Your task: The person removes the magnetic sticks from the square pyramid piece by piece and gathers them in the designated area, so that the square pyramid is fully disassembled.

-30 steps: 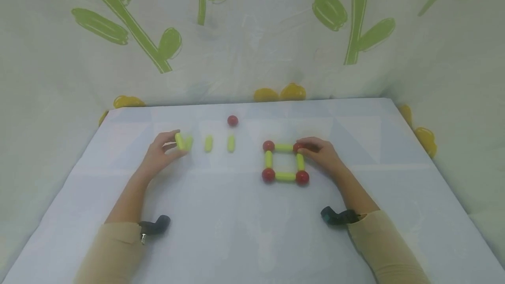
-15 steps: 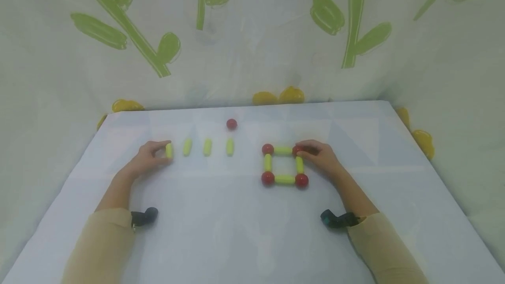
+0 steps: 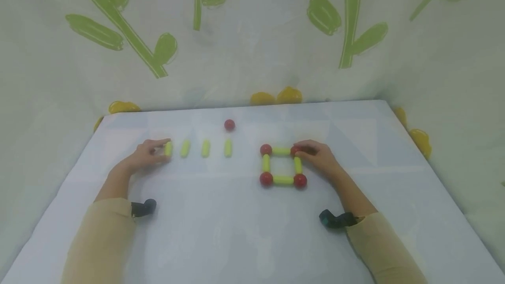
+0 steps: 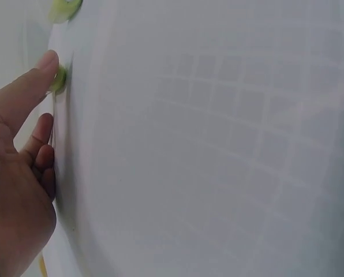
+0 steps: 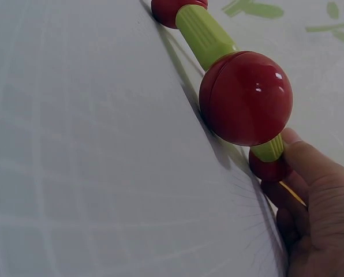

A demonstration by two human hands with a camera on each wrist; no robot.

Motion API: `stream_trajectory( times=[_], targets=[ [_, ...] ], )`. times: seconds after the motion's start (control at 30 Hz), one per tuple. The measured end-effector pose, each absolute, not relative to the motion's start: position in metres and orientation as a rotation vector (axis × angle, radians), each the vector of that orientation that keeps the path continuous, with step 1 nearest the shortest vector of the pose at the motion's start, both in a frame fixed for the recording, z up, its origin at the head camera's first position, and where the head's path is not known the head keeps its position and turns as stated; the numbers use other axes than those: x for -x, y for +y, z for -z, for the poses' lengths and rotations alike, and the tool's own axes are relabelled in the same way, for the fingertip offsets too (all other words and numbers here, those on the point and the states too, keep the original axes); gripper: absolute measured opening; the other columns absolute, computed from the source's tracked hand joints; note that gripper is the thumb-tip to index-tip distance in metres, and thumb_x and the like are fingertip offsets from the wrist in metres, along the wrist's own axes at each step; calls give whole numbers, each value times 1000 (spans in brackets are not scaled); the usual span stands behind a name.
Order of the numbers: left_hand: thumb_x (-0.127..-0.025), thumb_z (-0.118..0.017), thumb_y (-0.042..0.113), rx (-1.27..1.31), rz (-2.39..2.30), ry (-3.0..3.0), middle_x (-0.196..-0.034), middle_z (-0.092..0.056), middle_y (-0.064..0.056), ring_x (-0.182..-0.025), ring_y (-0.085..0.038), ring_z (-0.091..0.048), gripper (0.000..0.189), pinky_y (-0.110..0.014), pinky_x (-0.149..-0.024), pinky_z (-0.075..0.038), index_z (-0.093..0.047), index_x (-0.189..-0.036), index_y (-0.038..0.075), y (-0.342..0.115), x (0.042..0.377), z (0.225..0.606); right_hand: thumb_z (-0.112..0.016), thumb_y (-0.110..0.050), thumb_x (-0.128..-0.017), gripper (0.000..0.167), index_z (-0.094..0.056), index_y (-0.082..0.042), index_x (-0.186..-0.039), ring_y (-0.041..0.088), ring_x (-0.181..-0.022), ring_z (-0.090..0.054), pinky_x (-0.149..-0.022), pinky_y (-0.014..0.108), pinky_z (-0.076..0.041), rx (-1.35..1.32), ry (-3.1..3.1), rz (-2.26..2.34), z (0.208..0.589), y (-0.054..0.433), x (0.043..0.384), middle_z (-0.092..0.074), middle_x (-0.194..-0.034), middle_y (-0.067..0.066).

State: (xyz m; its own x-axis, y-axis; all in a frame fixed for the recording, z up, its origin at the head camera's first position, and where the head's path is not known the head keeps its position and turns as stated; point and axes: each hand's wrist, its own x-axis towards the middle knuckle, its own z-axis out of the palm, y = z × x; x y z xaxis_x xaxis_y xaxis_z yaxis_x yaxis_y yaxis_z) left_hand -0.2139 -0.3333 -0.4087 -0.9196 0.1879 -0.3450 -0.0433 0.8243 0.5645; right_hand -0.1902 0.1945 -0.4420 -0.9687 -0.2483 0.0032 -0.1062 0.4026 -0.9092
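At the left end of a row, a yellow-green rod (image 3: pixel 168 149) stands between the thumb and finger of my left hand (image 3: pixel 143 157), which pinches it by its two ends. The thumb covers part of that rod (image 4: pixel 59 79) in the left wrist view. To the right lies a square of red balls and yellow-green rods joined end to end, with a near-left ball (image 3: pixel 266 179) and a near rod (image 3: pixel 283 180). My right hand (image 3: pixel 321 157) pinches the far-right corner ball (image 3: pixel 294 150), partly hidden by the fingers. A near ball (image 5: pixel 246 98) fills the middle of the right wrist view.
Three more rods stand in the row, among them a middle rod (image 3: pixel 206 148) and the rightmost rod (image 3: pixel 228 147). A loose red ball (image 3: pixel 229 125) lies behind them. The white table (image 3: pixel 221 231) ends at a curtain (image 3: pixel 252 47) printed with green leaves.
My left hand has moved left with its rod, from beside the neighbouring rod to the end of the row, and lowered it there. The right hand keeps its hold on the ball.
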Motion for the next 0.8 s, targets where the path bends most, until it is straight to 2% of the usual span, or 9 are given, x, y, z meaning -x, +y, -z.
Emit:
stream_trajectory(
  times=[0.23, 0.43, 0.6, 0.8],
  targets=[
    [-85, -67, 40, -101, -884, 2630, -145, -24, -29, -130, -54, -23, 82, -65, -104, -24, -26, -149, 9, -336, 212, 409, -69, -33, -85, 35, -65, -16, -116, 19, -114, -57, -101, 41, -43, 334, 2521, 1625, 444, 195, 192, -66, -113, 2],
    [-84, -69, 39, -63, -976, 2662, -142, -30, -28, -131, -48, -25, 85, -64, -104, -25, -23, -150, 9, -341, 199, 408, -69, -34, -85, 36, -65, -17, -117, 18, -114, -57, -101, 40, -43, 348, 2526, 1621, 445, 194, 192, -67, -113, 2],
    [-83, -70, 42, -62, -1044, 2695, -144, -31, -23, -133, -46, -24, 84, -64, -105, -24, -26, -150, 14, -341, 187, 413, -69, -34, -85, 36, -65, -16, -116, 18, -113, -57, -101, 40, -44, 358, 2539, 1618, 446, 194, 193, -67, -113, 2],
    [-84, -71, 33, -151, -1124, 2752, -141, -35, -21, -132, -44, -27, 77, -63, -105, -25, -32, -147, 13, -328, 175, 415, -69, -34, -85, 37, -64, -15, -117, 19, -115, -56, -101, 41, -43, 353, 2548, 1602, 446, 193, 192, -66, -115, 3]
  ],
)
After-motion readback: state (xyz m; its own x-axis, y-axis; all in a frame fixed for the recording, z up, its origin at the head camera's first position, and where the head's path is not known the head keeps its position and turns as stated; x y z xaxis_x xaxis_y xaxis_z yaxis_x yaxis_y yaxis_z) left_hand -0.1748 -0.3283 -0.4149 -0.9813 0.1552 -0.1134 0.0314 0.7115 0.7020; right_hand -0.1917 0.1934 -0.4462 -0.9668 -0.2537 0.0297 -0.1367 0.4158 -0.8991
